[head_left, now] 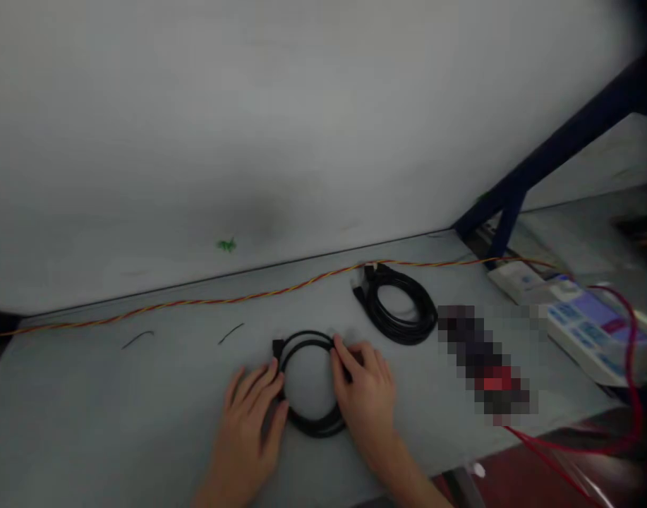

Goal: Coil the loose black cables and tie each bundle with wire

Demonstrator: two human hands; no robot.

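Note:
A black cable (319, 427) lies wound into a loose coil on the grey tabletop, with a block-shaped black connector (278, 347) at its upper left. My left hand (253, 402) grips the left side of the coil between thumb and fingers, just below the connector. On the opposite side, my right hand (366, 388) has its fingers closed around the cable, hiding part of the loop. Beyond my right hand rests another coiled black cable (408, 337), its connector ends at the upper left. Two short, thin dark strips lie behind my left hand, one (231, 334) nearer than the other (137, 339).
A twisted red and yellow wire (238, 300) runs along the back of the tabletop (116, 423), before a pale wall. To the right are a blurred-out dark and red object (487, 367), a white and blue box-like device (593, 331), red leads (633, 353) and a dark blue frame (556, 141).

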